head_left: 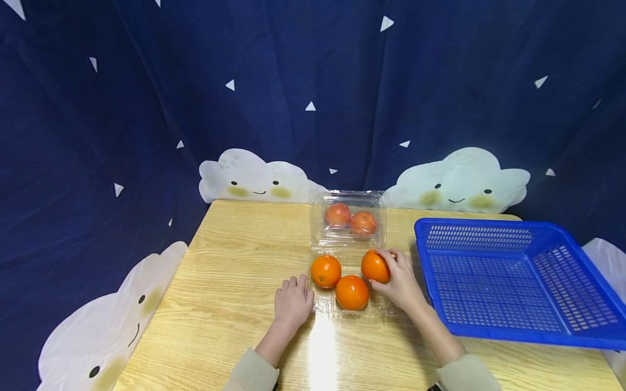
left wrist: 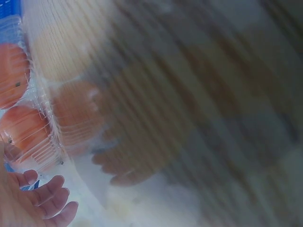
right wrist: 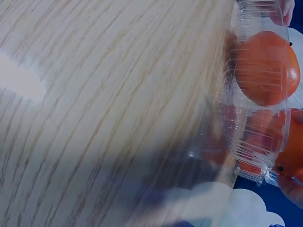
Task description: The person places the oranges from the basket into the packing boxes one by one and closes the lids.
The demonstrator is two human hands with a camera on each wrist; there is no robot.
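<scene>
My right hand [head_left: 402,282] holds an orange [head_left: 374,266] between thumb and fingers, at the right side of a clear plastic clamshell box [head_left: 323,308]. Two more oranges lie in its front half, one at the left [head_left: 326,271] and one nearer me [head_left: 352,292]. At the box's left edge, my left hand [head_left: 293,301] rests with relaxed fingers and holds nothing. Fingers [left wrist: 52,194] of that hand show loosely spread in the left wrist view. In the right wrist view, an orange [right wrist: 265,68] shows through the ribbed plastic wall.
Two redder round fruits [head_left: 350,220] show through clear plastic behind the front oranges; whether inside or behind it, I cannot tell. A blue plastic basket [head_left: 499,331] stands on the right of the wooden table [head_left: 235,260]. A dark blue curtain [head_left: 274,65] hangs behind.
</scene>
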